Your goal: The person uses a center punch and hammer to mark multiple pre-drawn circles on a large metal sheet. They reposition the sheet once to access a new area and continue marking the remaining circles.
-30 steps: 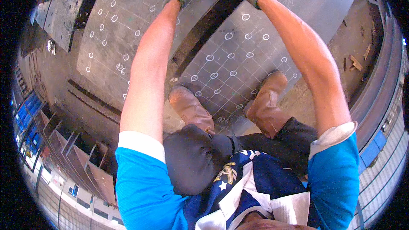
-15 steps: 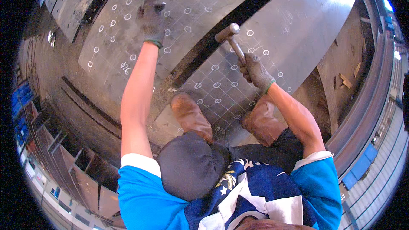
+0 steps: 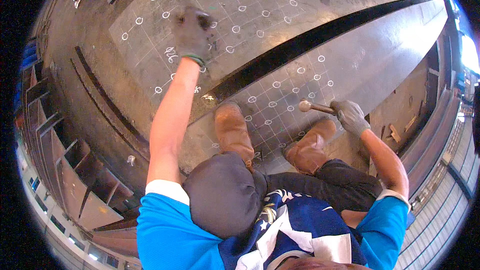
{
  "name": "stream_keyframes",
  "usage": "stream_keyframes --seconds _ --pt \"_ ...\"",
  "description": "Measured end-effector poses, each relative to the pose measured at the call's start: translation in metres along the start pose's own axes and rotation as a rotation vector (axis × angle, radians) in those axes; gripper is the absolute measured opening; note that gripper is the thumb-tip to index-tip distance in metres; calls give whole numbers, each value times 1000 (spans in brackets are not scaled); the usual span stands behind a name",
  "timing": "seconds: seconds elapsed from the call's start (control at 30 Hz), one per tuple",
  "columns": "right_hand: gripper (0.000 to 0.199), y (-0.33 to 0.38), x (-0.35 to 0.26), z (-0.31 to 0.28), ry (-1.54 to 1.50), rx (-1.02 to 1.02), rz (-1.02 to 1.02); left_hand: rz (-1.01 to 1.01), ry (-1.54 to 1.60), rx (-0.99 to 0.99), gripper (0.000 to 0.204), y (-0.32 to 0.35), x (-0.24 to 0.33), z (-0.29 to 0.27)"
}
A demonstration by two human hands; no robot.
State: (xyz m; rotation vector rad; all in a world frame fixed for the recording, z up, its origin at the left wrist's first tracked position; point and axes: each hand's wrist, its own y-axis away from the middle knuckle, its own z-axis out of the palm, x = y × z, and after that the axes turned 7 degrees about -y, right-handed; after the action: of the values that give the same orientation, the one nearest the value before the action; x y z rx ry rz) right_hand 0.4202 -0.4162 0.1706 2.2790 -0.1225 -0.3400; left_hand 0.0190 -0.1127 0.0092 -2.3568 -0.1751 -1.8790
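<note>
1. Head view: a person in a blue shirt (image 3: pixel 175 230) works over two steel plates, the left plate (image 3: pixel 145 52) and the right plate (image 3: pixel 365 65), parted by a dark gap (image 3: pixel 300 30).
2. The gloved right hand (image 3: pixel 351 117) is clenched around the handle of a hammer (image 3: pixel 321 107), which hangs over the right plate, its head pointing left.
3. Half a second ago, that hammer pointed up and away, its head by the gap; it has since swung lower, nearer the right boot (image 3: pixel 310 145).
4. The gloved left hand (image 3: pixel 193 32) hovers or rests over the left plate, blurred; whether it grasps anything cannot be told.
5. It now sits closer to a white written mark (image 3: pixel 171 55) than half a second ago. A second ago, both hands were reaching to the frame's top edge.
6. The view has turned, too: the gap lies flatter across the scene, while the left boot (image 3: pixel 233 130) still stands near its lower end. White circles (image 3: pixel 272 104) dot both plates.
</note>
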Motion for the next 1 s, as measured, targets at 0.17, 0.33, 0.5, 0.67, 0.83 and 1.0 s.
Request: stream_keyframes --seconds 0.17,0.33,0.5,0.67,0.83,1.0 --pt "29 -2 61 72 -245 63 62 -20 -136 -412 25 100 54 45" --pt "22 -5 63 76 -242 69 68 -312 -75 -937 43 180 73 57" --pt "32 -10 62 69 -338 -29 202 -276 -137 -1179 41 173 103 45" --pt "18 -16 74 68 -472 19 178 -74 -329 -985 41 162 83 31" --pt "17 -17 71 65 -371 39 147 177 -464 -898 40 140 79 35" --pt "16 -17 81 69 -442 68 152 260 -561 -1063 52 107 76 78"
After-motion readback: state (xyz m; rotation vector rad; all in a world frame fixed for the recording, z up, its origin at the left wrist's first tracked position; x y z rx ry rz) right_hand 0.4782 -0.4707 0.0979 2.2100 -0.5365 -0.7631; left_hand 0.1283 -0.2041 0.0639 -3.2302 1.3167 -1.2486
